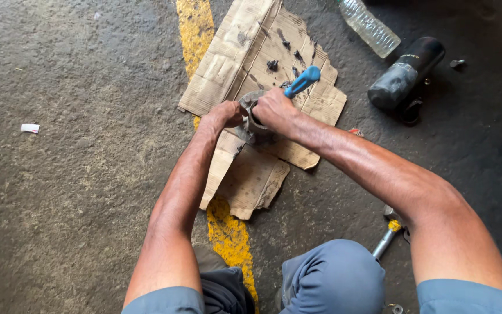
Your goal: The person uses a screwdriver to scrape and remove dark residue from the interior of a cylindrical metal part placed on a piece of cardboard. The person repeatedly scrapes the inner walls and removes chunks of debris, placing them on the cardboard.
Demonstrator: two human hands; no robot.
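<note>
Grey concrete floor (pixel 59 174) carries a yellow stripe (pixel 228 238) and torn cardboard (pixel 251 174). On it the left hand (pixel 223 114) clenches a round metal part (pixel 255 119), likely heavy, rigid and greasy, best gripped around its rim. The right hand (pixel 274 109) grasps a blue-handled tool (pixel 302 81), its long axis slanting up-right. A dark cylinder (pixel 405 72) lies well apart.

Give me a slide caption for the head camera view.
Left hand steadies a metal ring part on cardboard; right hand grips a blue-handled tool.
</note>
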